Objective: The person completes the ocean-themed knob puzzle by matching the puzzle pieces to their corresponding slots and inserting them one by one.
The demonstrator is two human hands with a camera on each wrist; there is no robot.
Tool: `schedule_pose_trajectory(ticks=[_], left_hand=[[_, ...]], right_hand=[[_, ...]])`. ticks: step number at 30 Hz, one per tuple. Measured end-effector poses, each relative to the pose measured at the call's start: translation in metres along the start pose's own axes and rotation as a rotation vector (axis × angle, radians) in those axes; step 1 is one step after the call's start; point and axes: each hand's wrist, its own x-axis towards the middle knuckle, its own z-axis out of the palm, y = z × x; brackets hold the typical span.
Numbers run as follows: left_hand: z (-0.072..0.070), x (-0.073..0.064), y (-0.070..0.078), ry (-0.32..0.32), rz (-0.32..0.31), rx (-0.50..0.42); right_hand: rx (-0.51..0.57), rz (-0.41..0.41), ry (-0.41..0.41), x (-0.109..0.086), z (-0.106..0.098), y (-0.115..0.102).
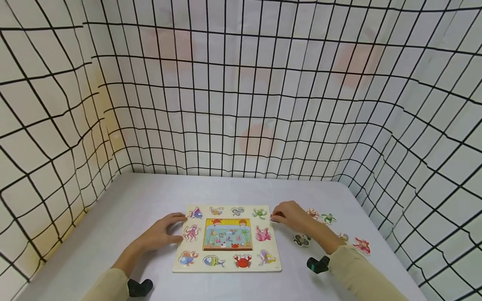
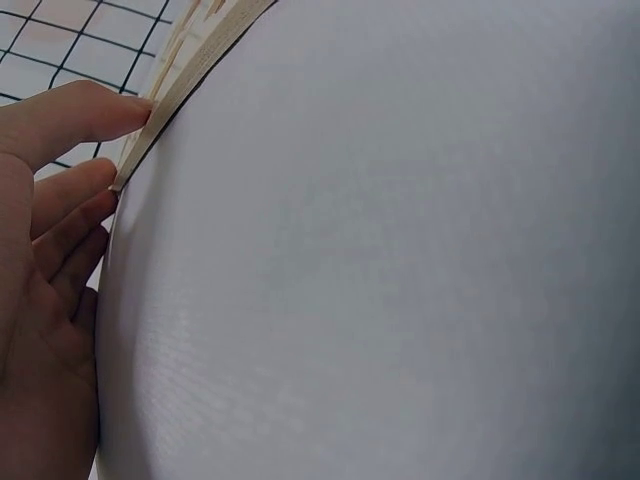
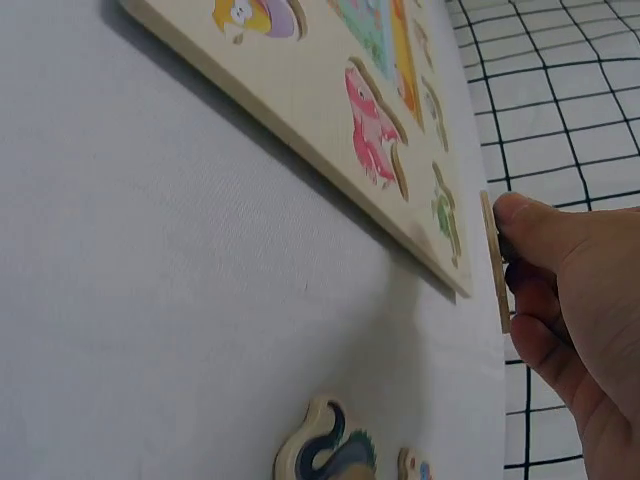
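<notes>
A wooden puzzle board [image 1: 229, 258] with sea-animal pictures lies flat on the table, an aquarium scene [image 1: 227, 235] at its middle. My left hand [image 1: 163, 232] is at the board's left side, thumb and fingertips spread along the edge; in the left wrist view the thumb [image 2: 110, 112] meets the rim. Just off the board's upper right corner, my right hand [image 1: 291, 215] pinches a thin wooden puzzle piece [image 3: 495, 265]. The piece stands edge-on in the right wrist view, its picture hidden. Close to that corner is the green turtle picture [image 3: 444, 215].
Loose puzzle pieces lie right of the board: a dark curled one [image 1: 302, 240], a green one [image 1: 329, 218], a brownish one [image 1: 312, 213] and a pink one [image 1: 362, 246]. Another [image 1: 343, 236] is partly hidden by the right forearm. Black grid netting [image 1: 233, 104] encloses the table.
</notes>
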Motion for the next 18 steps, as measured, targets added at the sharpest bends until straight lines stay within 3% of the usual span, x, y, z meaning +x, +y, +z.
schedule_pose_trajectory(ticks=[9,18], left_hand=[[0.000,0.001,-0.001,-0.008,-0.003,-0.014],[0.001,0.000,0.002,-0.018,-0.017,-0.005]], right_hand=[[0.012,0.023,0.002,0.015,0.006,-0.025],[0.033,-0.032,-0.020,0.032,0.017,-0.051]])
